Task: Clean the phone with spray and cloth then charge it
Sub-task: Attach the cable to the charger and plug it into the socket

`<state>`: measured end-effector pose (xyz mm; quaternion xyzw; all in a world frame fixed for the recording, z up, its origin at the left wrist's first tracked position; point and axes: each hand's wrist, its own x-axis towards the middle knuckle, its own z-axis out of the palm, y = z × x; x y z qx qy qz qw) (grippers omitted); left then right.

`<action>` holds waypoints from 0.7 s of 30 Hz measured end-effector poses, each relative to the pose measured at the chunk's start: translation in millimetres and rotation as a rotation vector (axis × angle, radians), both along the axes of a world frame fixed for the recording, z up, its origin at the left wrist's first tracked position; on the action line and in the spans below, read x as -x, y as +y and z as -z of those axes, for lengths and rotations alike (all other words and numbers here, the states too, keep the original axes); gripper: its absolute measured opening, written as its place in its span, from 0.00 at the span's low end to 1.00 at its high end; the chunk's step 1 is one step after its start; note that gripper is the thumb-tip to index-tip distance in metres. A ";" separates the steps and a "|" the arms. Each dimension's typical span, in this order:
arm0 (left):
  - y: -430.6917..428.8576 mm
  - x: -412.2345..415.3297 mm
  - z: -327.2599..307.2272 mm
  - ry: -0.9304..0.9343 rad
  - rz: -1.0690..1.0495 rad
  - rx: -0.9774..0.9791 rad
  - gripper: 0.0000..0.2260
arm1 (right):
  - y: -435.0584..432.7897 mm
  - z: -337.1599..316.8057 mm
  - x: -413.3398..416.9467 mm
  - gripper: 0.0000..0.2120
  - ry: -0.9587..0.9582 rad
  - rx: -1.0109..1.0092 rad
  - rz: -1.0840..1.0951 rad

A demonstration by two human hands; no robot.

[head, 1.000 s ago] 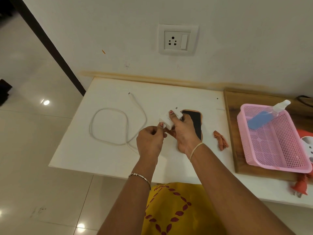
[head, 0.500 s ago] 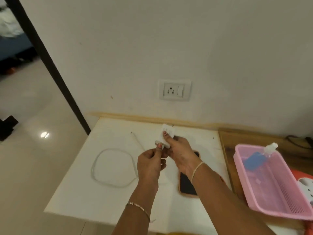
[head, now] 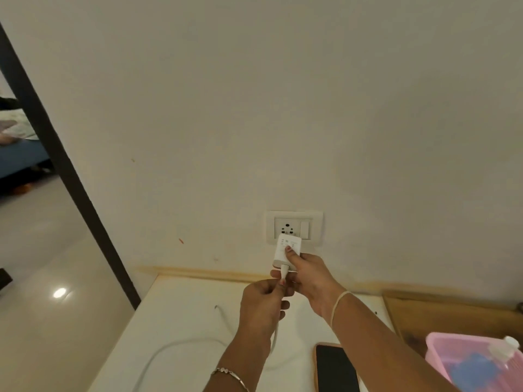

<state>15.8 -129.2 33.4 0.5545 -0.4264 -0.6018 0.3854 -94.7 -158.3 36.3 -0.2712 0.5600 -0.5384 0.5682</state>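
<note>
The white rectangular plastic charger adapter (head: 286, 250) is held just below the white wall socket plate (head: 294, 226). Whether its pins have entered the holes cannot be told. The adapter is gripped by the right hand (head: 310, 278), whose fingers (head: 292, 257) are closed round its body. The white cable plug (head: 284, 271) at the adapter's rear is pinched by the left hand (head: 263, 304).

The black phone in a tan case (head: 335, 369) lies flat, screen up, on the white worktop (head: 175, 306), near the pink plastic basket (head: 435, 339).

The adapter is judged light and rigid. It should be held by its 2 flat sides, clear of the pins. The white cable (head: 275, 339) is limp and should be handled at its stiff plug. The phone is judged smooth and fragile, so its cased edges should be taken.
</note>
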 end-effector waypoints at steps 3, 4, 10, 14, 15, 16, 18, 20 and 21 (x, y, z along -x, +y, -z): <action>-3.5 1.6 4.0 0.025 -0.008 -0.042 0.09 | -4.5 4.3 -0.2 0.13 0.026 -0.008 -0.016; -3.3 1.9 5.4 0.040 -0.018 -0.061 0.08 | -4.4 6.0 -0.9 0.13 0.033 -0.007 -0.014; -3.8 3.1 4.5 0.077 -0.055 -0.078 0.08 | -7.5 5.2 -4.8 0.11 0.043 0.010 0.024; -5.7 2.5 0.8 0.084 -0.053 -0.083 0.07 | -10.3 0.9 -4.9 0.10 0.052 -0.024 0.040; -6.0 2.8 0.3 0.092 -0.056 -0.087 0.06 | -11.1 0.0 -4.9 0.10 0.054 -0.033 0.043; -6.1 3.0 0.2 0.100 -0.059 -0.092 0.06 | -11.6 -0.8 -4.9 0.10 0.055 -0.042 0.045; -6.2 3.8 -0.3 0.113 -0.062 -0.097 0.06 | -12.4 -2.7 -4.6 0.10 0.055 -0.058 0.049; -6.4 4.9 -1.2 0.120 -0.061 -0.099 0.05 | -13.7 -5.0 -3.3 0.11 0.068 -0.074 0.060; -6.7 5.6 -2.0 0.122 -0.060 -0.097 0.05 | -14.1 -6.3 -2.5 0.11 0.073 -0.081 0.068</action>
